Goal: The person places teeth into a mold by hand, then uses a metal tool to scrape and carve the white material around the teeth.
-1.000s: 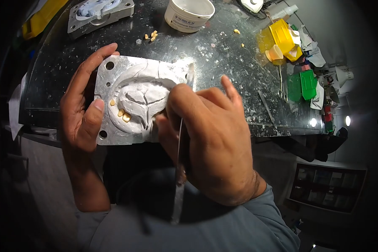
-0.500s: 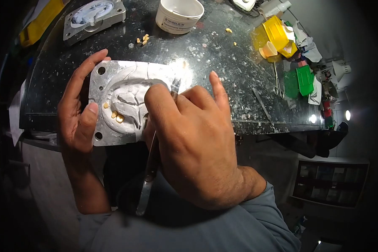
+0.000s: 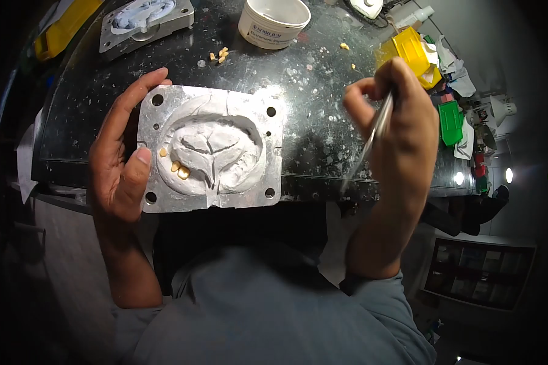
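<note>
My left hand (image 3: 120,167) grips the left edge of a metal dental flask half (image 3: 273,164), thumb on top and fingers behind it. White plaster (image 3: 192,143) fills the flask, with a curved trough around a raised, grooved middle. Several yellowish false teeth (image 3: 182,173) sit in the plaster on the left side, near my thumb. To the right of the flask, clear of it, my right hand (image 3: 405,118) is raised with its fingers closed around a wax knife (image 3: 376,135). The knife points down to the left and is blurred by motion.
A second flask half (image 3: 149,30) lies at the back left. Loose teeth (image 3: 221,55) are scattered near a white labelled tub (image 3: 271,27). Yellow bins (image 3: 411,52) and a green bin (image 3: 450,123) stand at right. The dark, speckled bench (image 3: 329,146) ends just before my body.
My right hand has lifted off the flask and swung to the right with the wax knife, uncovering the plaster. My left hand keeps its hold; the whole view has shifted slightly.
</note>
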`<state>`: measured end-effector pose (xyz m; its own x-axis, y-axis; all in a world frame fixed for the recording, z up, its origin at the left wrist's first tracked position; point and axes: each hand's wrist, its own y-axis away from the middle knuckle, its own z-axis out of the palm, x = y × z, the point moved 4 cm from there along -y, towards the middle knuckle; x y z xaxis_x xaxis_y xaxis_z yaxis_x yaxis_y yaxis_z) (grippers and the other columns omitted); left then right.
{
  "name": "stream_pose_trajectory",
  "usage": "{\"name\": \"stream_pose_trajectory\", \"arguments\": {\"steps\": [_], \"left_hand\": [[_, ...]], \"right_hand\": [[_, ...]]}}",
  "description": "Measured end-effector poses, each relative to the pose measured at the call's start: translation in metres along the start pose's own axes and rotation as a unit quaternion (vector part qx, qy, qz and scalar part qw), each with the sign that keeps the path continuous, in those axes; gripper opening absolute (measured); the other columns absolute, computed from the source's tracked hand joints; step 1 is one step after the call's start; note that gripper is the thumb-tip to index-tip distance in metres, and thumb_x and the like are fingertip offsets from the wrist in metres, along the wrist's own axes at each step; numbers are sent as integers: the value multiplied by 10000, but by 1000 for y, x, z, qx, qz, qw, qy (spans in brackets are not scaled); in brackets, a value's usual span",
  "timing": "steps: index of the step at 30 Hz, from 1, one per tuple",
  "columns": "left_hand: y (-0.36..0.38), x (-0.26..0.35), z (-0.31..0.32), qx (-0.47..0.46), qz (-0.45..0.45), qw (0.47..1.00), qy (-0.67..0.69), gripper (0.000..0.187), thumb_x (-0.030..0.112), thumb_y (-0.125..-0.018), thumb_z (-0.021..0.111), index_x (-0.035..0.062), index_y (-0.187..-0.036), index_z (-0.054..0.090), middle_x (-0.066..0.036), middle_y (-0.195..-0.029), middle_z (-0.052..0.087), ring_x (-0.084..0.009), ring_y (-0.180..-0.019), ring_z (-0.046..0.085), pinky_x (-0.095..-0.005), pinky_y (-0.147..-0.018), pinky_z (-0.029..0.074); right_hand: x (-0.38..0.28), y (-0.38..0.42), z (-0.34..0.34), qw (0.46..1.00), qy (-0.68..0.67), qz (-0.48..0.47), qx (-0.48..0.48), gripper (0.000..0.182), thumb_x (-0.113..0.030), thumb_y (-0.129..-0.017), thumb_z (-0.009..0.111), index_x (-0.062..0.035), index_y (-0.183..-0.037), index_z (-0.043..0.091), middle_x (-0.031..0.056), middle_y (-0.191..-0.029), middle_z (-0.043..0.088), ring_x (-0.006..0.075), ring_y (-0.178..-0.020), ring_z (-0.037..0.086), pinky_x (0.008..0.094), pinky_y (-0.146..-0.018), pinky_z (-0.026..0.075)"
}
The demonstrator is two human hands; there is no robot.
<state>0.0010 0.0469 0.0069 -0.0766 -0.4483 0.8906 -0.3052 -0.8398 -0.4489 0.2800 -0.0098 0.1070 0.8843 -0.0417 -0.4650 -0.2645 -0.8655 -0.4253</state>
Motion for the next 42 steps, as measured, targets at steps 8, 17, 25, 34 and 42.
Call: {"name": "stream_pose_trajectory", "arguments": {"steps": [8,17,25,34,42], "left_hand": [[-1,3,2,1,-17,1000,10,747,331,-895,523,-94,-1507,467,-269,-1457,555,-302,-1345,560,-402,-1154,398],[-4,4,3,-17,-33,999,26,766,312,-903,475,-112,-1538,412,-316,-1537,478,-330,-1423,502,-415,-1196,360],[-13,1,-3,-16,-62,991,117,639,145,-995,487,-114,-1563,347,-309,-1531,487,-304,-1391,537,-378,-1166,405],[-15,-4,6,3,-133,991,11,456,238,-1107,534,-51,-1460,525,-166,-1308,689,-116,-1087,673,-237,-937,528],[-13,-7,2,53,-99,991,-71,451,426,-1074,577,8,-1179,712,-49,-748,640,-93,-699,566,-287,-649,454]], "right_hand": [[109,-43,35,987,134,18,-87,254,-192,-834,804,-79,-994,642,51,-863,760,325,-914,715,606,-1089,374],[114,-44,21,999,-8,22,-29,276,-175,-830,846,-48,-916,617,87,-909,770,248,-852,737,381,-887,518],[72,-36,-25,950,-280,-73,117,366,-250,-1060,471,58,-1128,657,89,-840,661,109,-776,592,299,-773,515],[-34,0,37,844,-458,-194,-201,316,49,-839,769,49,-1114,614,153,-876,740,254,-803,772,386,-773,655],[-74,-35,64,850,-364,-266,-271,263,-71,-798,903,10,-908,679,91,-839,751,132,-794,749,247,-684,590]]}}
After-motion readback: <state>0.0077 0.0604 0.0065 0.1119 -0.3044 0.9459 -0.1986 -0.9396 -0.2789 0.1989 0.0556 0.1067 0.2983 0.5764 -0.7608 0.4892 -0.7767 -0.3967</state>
